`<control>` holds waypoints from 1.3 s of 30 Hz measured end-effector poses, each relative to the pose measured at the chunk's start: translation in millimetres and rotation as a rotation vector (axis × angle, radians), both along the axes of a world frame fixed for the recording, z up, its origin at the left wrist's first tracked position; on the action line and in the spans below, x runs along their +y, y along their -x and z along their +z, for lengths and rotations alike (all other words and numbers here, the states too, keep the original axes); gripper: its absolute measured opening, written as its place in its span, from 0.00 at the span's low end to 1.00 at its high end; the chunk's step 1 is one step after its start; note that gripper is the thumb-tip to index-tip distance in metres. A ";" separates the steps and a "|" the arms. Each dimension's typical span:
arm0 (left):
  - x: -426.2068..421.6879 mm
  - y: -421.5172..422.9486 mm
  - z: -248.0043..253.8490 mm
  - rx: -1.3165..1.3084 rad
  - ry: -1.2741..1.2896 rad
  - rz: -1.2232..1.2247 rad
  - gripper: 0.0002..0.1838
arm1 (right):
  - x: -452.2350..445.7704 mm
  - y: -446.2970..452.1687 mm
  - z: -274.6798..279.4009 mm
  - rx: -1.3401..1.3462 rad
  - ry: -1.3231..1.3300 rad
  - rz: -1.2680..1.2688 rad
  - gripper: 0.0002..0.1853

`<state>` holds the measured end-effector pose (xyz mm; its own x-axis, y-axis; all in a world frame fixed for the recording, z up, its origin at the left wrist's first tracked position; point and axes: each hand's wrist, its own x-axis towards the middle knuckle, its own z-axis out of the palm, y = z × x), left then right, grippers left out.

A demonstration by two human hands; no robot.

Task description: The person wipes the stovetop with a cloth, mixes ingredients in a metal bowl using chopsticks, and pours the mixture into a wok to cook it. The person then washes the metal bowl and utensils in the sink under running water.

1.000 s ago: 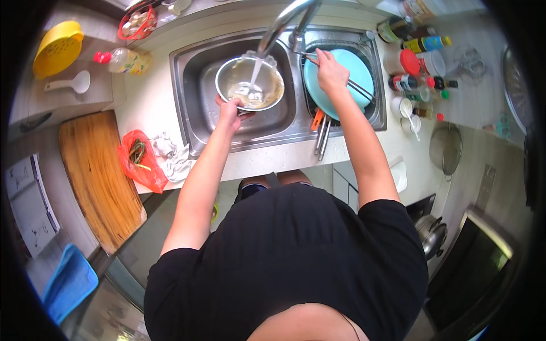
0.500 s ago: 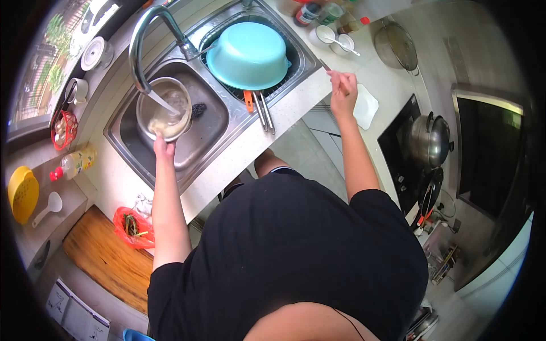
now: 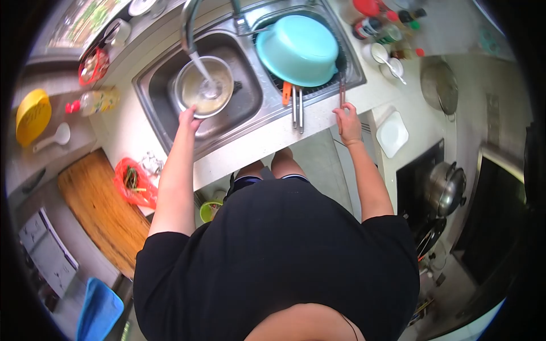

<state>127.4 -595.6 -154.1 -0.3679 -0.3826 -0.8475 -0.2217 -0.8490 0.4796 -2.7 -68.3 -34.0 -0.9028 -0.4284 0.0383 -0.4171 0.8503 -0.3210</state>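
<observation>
My left hand point(image 3: 189, 118) grips the near rim of a metal bowl point(image 3: 180, 91) in the left basin of the sink point(image 3: 242, 116). Water runs from the faucet point(image 3: 188, 28) into the bowl, which holds cloudy, pale liquid. My right hand point(image 3: 348, 124) is closed around brown chopsticks point(image 3: 342, 94) at the counter's front edge, right of the basins. An upturned turquoise basin point(image 3: 298, 51) covers much of the right sink. Orange and metal handles point(image 3: 298, 111) stick out from under it.
Bottles point(image 3: 367, 28) and small white cups point(image 3: 392, 69) stand at the back right. A white dish point(image 3: 392, 134) lies near the stove with a steel pot point(image 3: 445, 187). To the left are a red bag point(image 3: 136, 183), a wooden board point(image 3: 102, 210) and a bottle point(image 3: 96, 103).
The view has shifted, so the sink appears further right and higher. My right hand has come down to the counter edge with the chopsticks. The left hand still holds the bowl under the water.
</observation>
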 end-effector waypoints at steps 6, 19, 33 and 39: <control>21.8 1.9 24.2 0.014 0.130 0.043 0.28 | 17.5 17.0 -12.7 -0.115 -0.078 0.064 0.14; 34.8 -5.2 97.0 -0.375 1.618 -0.480 0.46 | -49.5 13.3 22.9 0.196 0.133 0.040 0.27; -54.8 -55.0 113.0 0.062 0.440 0.160 0.38 | -456.9 -250.7 -24.0 -0.340 0.232 1.517 0.17; -84.2 -72.3 133.1 0.220 0.037 -0.093 0.06 | -456.5 -258.8 -35.6 -0.580 0.156 1.319 0.13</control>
<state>199.8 -679.8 -21.0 -0.5770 -0.3678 -0.7292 -0.1845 -0.8110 0.5551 256.2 -524.8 -69.6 0.2337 -0.9701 -0.0652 -0.6358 -0.1017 -0.7651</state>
